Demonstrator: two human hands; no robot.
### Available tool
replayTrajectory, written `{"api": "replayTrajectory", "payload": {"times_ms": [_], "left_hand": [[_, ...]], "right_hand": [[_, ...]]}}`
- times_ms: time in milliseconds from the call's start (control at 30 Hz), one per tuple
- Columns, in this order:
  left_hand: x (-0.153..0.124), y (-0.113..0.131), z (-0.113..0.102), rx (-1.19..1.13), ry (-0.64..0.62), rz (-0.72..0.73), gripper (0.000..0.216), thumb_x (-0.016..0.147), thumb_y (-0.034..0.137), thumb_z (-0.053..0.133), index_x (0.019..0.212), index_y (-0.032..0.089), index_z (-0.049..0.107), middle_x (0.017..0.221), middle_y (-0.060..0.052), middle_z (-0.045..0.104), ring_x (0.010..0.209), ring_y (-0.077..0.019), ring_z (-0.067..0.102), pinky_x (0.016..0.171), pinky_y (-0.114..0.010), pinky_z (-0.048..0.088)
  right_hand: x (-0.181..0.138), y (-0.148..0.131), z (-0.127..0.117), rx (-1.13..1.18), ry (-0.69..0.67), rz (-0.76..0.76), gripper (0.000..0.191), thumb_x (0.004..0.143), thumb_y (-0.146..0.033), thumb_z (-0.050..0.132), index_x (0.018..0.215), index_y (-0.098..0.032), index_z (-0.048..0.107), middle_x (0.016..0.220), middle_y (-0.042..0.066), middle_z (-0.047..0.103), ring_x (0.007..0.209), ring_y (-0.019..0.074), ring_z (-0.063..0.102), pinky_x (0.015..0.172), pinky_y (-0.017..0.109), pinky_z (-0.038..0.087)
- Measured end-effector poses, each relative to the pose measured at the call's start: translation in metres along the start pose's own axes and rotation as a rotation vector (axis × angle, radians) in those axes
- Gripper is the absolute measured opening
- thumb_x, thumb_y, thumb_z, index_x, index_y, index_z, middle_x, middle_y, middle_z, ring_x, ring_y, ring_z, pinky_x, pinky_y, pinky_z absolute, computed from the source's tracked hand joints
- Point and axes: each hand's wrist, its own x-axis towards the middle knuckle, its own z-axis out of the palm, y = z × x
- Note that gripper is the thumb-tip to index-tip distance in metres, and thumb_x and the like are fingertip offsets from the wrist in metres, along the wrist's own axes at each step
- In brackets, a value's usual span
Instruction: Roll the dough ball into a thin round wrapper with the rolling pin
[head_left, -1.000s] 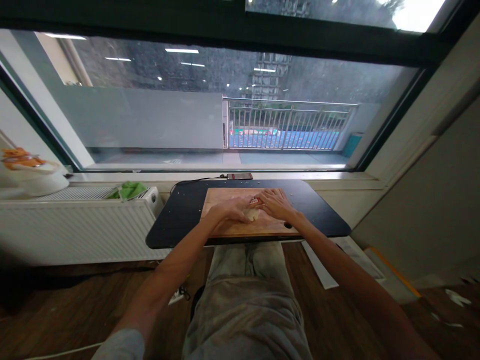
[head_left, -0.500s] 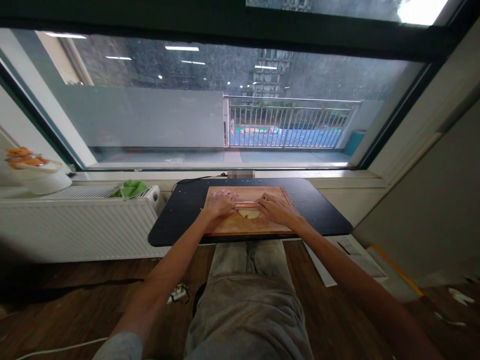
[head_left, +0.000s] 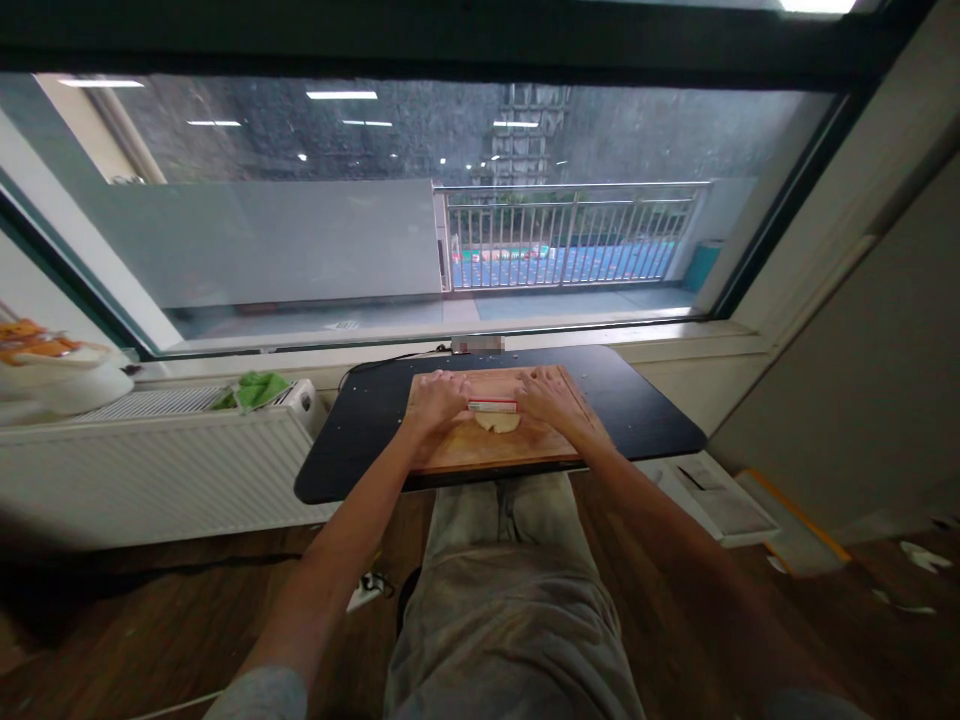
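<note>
The left hand point(head_left: 442, 398) and right hand point(head_left: 543, 396) lie over opposite ends of a white-and-red roller point(head_left: 493, 406), fingers reaching forward; whether they close around it I cannot tell. Just on the near side of the roller's middle is a flat pale dough piece point(head_left: 498, 423), on a wooden board point(head_left: 480, 458). The board rests on a black surface point(head_left: 652, 420). Leftward, a green cloth point(head_left: 260, 389) lies atop a white radiator point(head_left: 157, 480).

Tan on the cutting board point(head_left: 457, 458); white with red on the roller point(head_left: 493, 407) over it; cream on the dough point(head_left: 498, 422) upon it; black on the counter point(head_left: 652, 425) beneath it; bright green on the cloth point(head_left: 259, 390) to its left.
</note>
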Motion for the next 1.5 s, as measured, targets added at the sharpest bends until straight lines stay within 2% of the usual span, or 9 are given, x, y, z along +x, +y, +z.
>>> {"api": "replayTrajectory", "payload": {"times_ms": [133, 367, 500, 667, 800, 967, 1200, 1367, 1500], "left_hand": [[0.015, 0.001, -0.002, -0.018, -0.023, -0.068, 0.051, 0.116, 0.039, 0.032, 0.137, 0.020, 0.075, 0.144, -0.018, 0.074, 0.137, -0.0367, 0.066, 0.110, -0.055, 0.054], [0.023, -0.002, 0.008, -0.031, -0.034, -0.073, 0.050, 0.115, 0.036, 0.036, 0.151, 0.027, 0.069, 0.151, -0.013, 0.073, 0.139, -0.0325, 0.067, 0.114, -0.050, 0.053], [0.010, -0.005, 0.014, 0.032, 0.003, 0.006, 0.046, 0.114, 0.032, 0.046, 0.154, 0.024, 0.067, 0.154, -0.015, 0.071, 0.140, -0.0313, 0.067, 0.117, -0.046, 0.052], [-0.002, -0.010, 0.012, 0.039, -0.007, 0.190, 0.036, 0.109, 0.033, 0.062, 0.141, 0.020, 0.072, 0.149, -0.019, 0.073, 0.137, -0.0330, 0.069, 0.114, -0.042, 0.053], [0.005, 0.005, 0.004, -0.120, -0.074, 0.258, 0.035, 0.112, 0.039, 0.052, 0.127, 0.027, 0.080, 0.139, -0.011, 0.080, 0.127, -0.0295, 0.074, 0.108, -0.038, 0.054], [0.017, 0.025, 0.005, -0.269, -0.069, 0.198, 0.048, 0.115, 0.046, 0.041, 0.116, 0.028, 0.085, 0.133, -0.006, 0.082, 0.120, -0.0265, 0.075, 0.100, -0.032, 0.055], [0.007, 0.014, 0.009, -0.305, -0.116, 0.224, 0.058, 0.114, 0.063, 0.039, 0.119, 0.030, 0.086, 0.122, -0.007, 0.081, 0.109, -0.0252, 0.074, 0.095, -0.032, 0.055], [0.002, 0.014, 0.007, -0.302, -0.143, 0.220, 0.058, 0.115, 0.055, 0.037, 0.116, 0.023, 0.085, 0.117, -0.012, 0.080, 0.105, -0.0249, 0.074, 0.092, -0.032, 0.055], [0.004, 0.017, 0.006, -0.275, -0.119, 0.219, 0.060, 0.116, 0.054, 0.036, 0.108, 0.020, 0.085, 0.113, -0.013, 0.080, 0.103, -0.0258, 0.075, 0.093, -0.033, 0.055]], "right_hand": [[-0.002, -0.001, 0.012, 0.054, 0.028, 0.097, 0.040, 0.110, -0.027, 0.053, 0.140, -0.020, 0.080, 0.152, 0.025, 0.069, 0.137, 0.0430, 0.065, 0.116, 0.061, 0.053], [-0.010, -0.014, 0.012, 0.059, 0.043, 0.126, 0.039, 0.109, -0.017, 0.048, 0.126, -0.016, 0.083, 0.145, 0.027, 0.071, 0.139, 0.0418, 0.063, 0.118, 0.059, 0.051], [-0.015, -0.020, 0.003, 0.075, 0.056, 0.154, 0.040, 0.113, -0.022, 0.045, 0.132, -0.017, 0.079, 0.138, 0.025, 0.073, 0.133, 0.0382, 0.065, 0.110, 0.055, 0.054], [-0.013, -0.009, 0.005, 0.189, 0.045, -0.040, 0.050, 0.119, -0.049, 0.041, 0.132, -0.023, 0.081, 0.131, 0.016, 0.080, 0.125, 0.0299, 0.070, 0.109, 0.040, 0.051], [-0.008, 0.008, 0.009, 0.339, -0.025, -0.127, 0.056, 0.105, -0.064, 0.069, 0.142, -0.022, 0.079, 0.132, 0.014, 0.080, 0.119, 0.0291, 0.073, 0.104, 0.034, 0.051], [-0.005, 0.017, 0.010, 0.365, -0.045, -0.202, 0.065, 0.096, -0.057, 0.083, 0.148, -0.020, 0.075, 0.135, 0.017, 0.078, 0.122, 0.0326, 0.073, 0.108, 0.038, 0.052], [0.005, 0.030, 0.004, 0.311, -0.086, -0.262, 0.052, 0.099, -0.049, 0.083, 0.142, -0.020, 0.078, 0.137, 0.016, 0.077, 0.126, 0.0311, 0.071, 0.111, 0.039, 0.050], [0.011, 0.040, -0.006, 0.255, -0.107, -0.281, 0.049, 0.101, -0.053, 0.081, 0.139, -0.022, 0.080, 0.136, 0.016, 0.078, 0.130, 0.0342, 0.071, 0.115, 0.044, 0.050], [0.016, 0.039, 0.000, 0.326, -0.079, -0.328, 0.049, 0.101, -0.050, 0.079, 0.142, -0.024, 0.079, 0.138, 0.013, 0.080, 0.127, 0.0314, 0.074, 0.111, 0.039, 0.053]]}}
